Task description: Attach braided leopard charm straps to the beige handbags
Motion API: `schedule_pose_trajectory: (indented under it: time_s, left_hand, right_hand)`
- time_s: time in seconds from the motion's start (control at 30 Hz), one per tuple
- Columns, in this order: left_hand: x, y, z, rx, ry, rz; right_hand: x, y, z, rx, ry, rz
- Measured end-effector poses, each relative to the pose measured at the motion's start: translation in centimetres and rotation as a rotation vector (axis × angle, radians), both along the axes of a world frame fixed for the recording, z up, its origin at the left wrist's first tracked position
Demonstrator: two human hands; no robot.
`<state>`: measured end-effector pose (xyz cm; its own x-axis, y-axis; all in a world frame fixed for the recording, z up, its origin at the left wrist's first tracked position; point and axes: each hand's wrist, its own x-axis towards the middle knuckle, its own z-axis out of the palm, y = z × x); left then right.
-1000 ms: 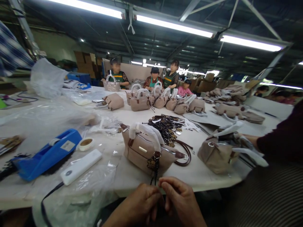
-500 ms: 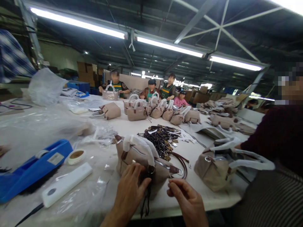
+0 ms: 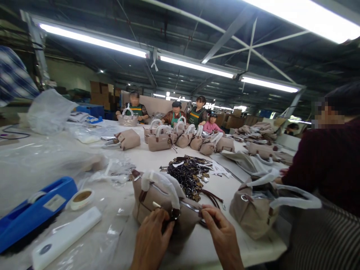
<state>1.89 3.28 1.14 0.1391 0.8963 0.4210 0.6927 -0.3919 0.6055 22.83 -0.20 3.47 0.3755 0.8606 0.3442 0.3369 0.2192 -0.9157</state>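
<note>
A beige handbag stands before me at the near side of the table, its handles wrapped in white. My left hand is curled against the bag's front, fingers bent and thumb close to a metal ring under the handle; what lies beneath those fingers is hidden. At the bag's right end, my right hand pinches the brown end tab by the zipper. Behind the bag lies a heap of dark beaded cords and charms, with brown straps beside it.
On the left are a blue tape dispenser, a tape roll, a white handheld device and clear plastic. Another handbag stands at right, near a co-worker in dark clothing. Several finished-looking bags and people are farther back.
My right hand has moved up to the bag's right end and now grips its tab. The dark cord hanging below my left hand has gone out of sight. The view has shifted slightly.
</note>
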Motion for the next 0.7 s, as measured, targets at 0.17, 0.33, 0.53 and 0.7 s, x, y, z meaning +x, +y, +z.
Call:
schedule_pose_trajectory:
  time_s: [0.17,0.33,0.53,0.7]
  left_hand:
    - [0.0,-0.4,0.4,-0.037,-0.004,0.015]
    - [0.0,-0.9,1.0,-0.128,-0.050,0.006]
    - [0.0,-0.6,1.2,-0.264,-0.103,-0.061]
    - [-0.3,-0.1,0.9,-0.244,-0.170,-0.086]
  right_hand:
    - [0.3,0.0,-0.7,0.023,0.016,0.029]
    - [0.6,-1.1,0.1,0.166,-0.161,-0.109]
    - [-1.6,-2.6,0.1,0.420,-0.432,-0.146]
    - [-5.0,-1.0,-0.9,0.610,-0.707,-0.098]
